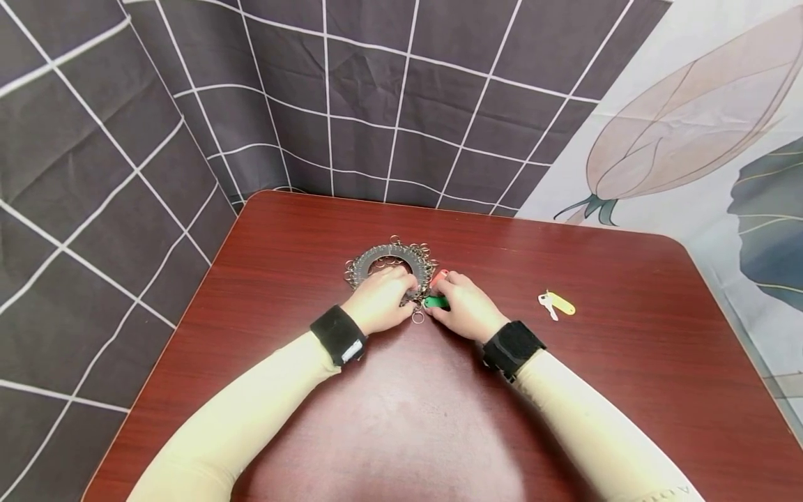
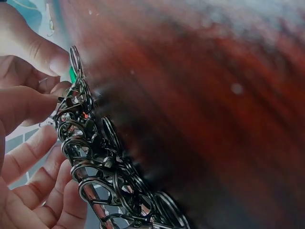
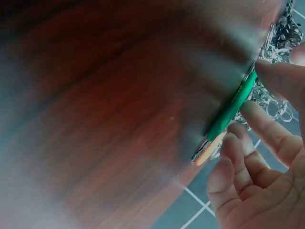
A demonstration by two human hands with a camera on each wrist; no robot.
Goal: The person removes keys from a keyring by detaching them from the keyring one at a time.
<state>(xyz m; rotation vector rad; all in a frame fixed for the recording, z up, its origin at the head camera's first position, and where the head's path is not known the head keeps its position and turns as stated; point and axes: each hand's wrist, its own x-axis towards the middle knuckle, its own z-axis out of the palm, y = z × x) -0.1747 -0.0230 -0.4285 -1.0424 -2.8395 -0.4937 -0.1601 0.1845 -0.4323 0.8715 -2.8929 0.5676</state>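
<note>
A large metal hoop hung with several small key rings [image 1: 392,259] lies on the red-brown table [image 1: 301,279]. My left hand [image 1: 401,296] grips the hoop's near side, fingers curled on the rings [image 2: 90,157]. My right hand [image 1: 442,305] pinches a green key tag [image 1: 435,302] right beside the left fingers; thumb and forefinger hold the green tag [image 3: 233,107] on edge. An orange-red tag [image 1: 440,276] lies just behind it, seen under the green one as the orange tag [image 3: 209,153] in the right wrist view. A loose small ring [image 1: 417,318] shows between the hands.
A key with a yellow tag [image 1: 557,303] lies on the table to the right of my right hand. A dark checked cloth [image 1: 351,104] hangs behind and to the left; a pale leaf-print cloth [image 1: 690,125] hangs on the right. The table's edges are near on both sides.
</note>
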